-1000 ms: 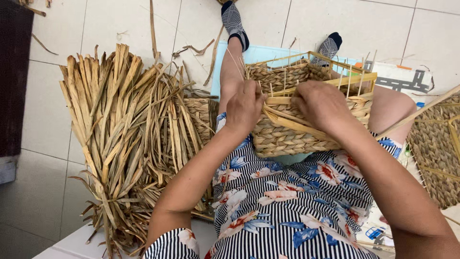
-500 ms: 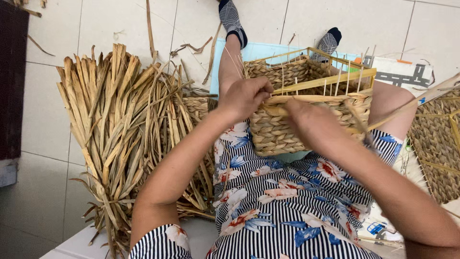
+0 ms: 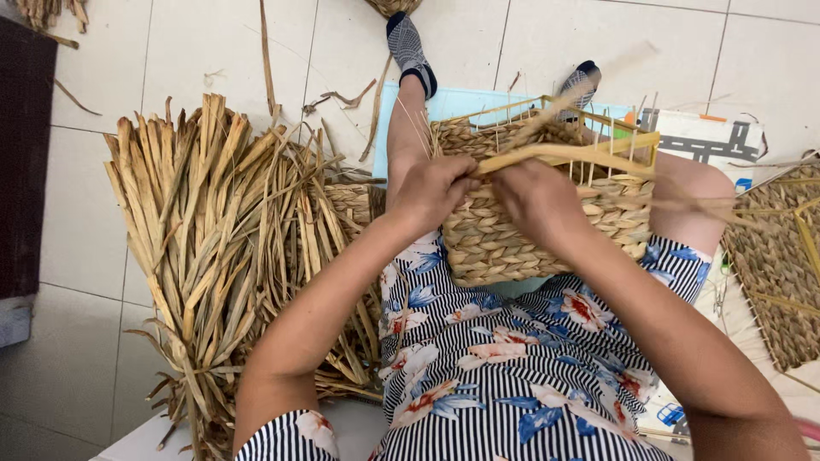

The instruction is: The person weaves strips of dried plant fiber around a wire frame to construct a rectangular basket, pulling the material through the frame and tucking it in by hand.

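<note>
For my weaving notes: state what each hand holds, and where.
Both the left hand and right hand grip a flat straw strand near its left end, above the woven basket.

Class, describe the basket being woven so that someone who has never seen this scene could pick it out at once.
Start from the big bundle of dried leaves on the tiled floor; just right of it sits a person in a striped floral dress. The basket rests on their lap, under the left hand and right hand. Unlike the flat woven panel further right, it is box-shaped, with thin upright stakes.
</note>
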